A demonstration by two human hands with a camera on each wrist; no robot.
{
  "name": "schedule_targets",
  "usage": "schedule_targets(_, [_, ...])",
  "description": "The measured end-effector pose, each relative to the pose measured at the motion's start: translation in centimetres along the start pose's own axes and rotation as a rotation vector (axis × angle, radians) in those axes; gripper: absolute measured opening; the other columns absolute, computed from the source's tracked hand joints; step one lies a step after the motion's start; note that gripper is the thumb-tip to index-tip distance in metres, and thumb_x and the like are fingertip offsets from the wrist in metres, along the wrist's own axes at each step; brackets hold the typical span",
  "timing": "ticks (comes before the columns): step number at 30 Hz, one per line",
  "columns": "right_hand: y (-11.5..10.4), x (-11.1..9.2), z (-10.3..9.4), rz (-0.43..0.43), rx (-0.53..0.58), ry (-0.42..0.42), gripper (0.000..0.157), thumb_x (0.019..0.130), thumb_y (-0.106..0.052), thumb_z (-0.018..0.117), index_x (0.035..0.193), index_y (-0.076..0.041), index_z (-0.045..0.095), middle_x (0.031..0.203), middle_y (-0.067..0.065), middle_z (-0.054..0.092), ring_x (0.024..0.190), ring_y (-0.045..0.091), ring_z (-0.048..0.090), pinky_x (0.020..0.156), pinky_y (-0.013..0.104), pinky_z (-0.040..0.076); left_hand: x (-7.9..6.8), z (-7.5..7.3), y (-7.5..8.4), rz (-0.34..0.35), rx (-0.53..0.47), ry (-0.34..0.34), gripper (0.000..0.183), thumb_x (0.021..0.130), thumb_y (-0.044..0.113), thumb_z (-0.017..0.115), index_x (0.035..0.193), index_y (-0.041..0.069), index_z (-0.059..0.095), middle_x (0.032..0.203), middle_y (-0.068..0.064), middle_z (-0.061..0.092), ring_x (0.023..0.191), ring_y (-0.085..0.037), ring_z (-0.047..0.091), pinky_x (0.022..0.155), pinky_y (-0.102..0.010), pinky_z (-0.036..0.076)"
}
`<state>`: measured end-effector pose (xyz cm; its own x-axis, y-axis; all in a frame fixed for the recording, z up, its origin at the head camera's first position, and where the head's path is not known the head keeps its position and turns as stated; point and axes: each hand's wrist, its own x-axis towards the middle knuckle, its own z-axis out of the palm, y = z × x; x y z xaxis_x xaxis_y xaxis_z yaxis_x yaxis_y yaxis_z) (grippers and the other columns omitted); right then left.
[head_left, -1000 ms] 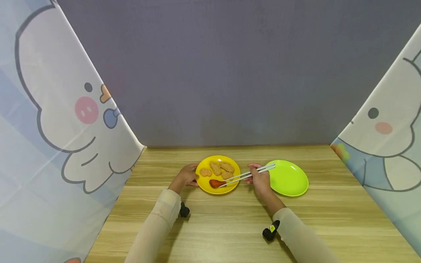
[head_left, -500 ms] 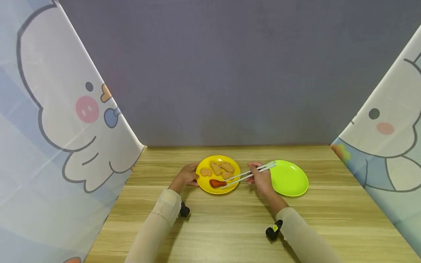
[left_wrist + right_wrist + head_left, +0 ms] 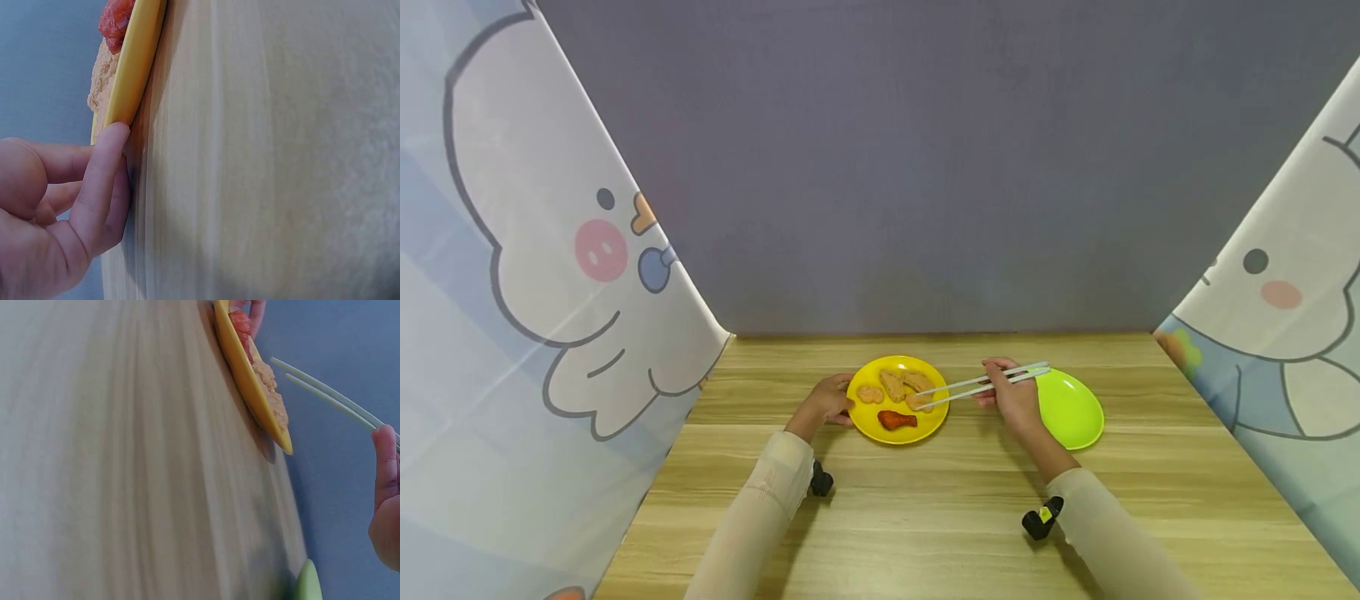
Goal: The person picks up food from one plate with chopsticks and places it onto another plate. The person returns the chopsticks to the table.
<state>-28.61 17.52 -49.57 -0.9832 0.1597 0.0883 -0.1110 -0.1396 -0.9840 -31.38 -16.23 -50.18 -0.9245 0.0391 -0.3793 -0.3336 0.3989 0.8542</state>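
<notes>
My right hand [image 3: 1012, 397] grips a pair of white chopsticks [image 3: 973, 386], whose tips reach over the right side of the yellow plate [image 3: 862, 425]. In the right wrist view the chopsticks' tips hang slightly apart, in the air above the food. Several tan breaded chicken pieces [image 3: 892, 385] lie on that plate, with a reddish-brown drumstick [image 3: 897, 420] in front of them. My left hand [image 3: 829, 400] holds the plate's left rim; in the left wrist view a fingertip presses against the rim's edge. Nothing is seen between the chopsticks.
A lime green plate [image 3: 1075, 412] lies right of the yellow one, partly behind my right hand and forearm. Both plates are on a wood-grain table [image 3: 925, 517]. A grey wall [image 3: 940, 167] closes the back, and printed cartoon cloths hang at both sides.
The right hand has moved right and a little back. The chopstick tips have gone from beside the drumstick to over the tan pieces behind it. The left hand and plates stay put.
</notes>
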Motion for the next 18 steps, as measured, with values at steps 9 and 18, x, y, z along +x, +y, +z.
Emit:
schedule_targets(9, [-0.9,0.3,-1.0,-0.086,-0.03,-0.024,0.027,0.103,-0.015,0.059,0.1,0.012,0.06,0.078,0.002,0.07,0.061,0.013,0.074,0.055,0.029,0.064,-0.2,0.0,0.1,-0.012,0.018,0.005,0.068,0.093,-0.009,0.062,0.153,0.016,0.047,0.132,-0.025,0.06,0.07,-0.019,0.068,0.058,-0.03,0.065])
schedule_targets(18, [-2.1,0.4,-2.2,-0.178,-0.144,-0.044,0.017,0.1,-0.011,0.065,0.09,0.003,0.067,0.075,0.011,0.073,0.061,0.02,0.075,0.057,0.036,0.064,-0.2,0.0,0.0,-0.005,0.015,0.004,0.068,0.093,-0.009,0.062,0.154,0.016,0.046,0.133,-0.026,0.06,0.071,-0.019,0.068,0.059,-0.03,0.065])
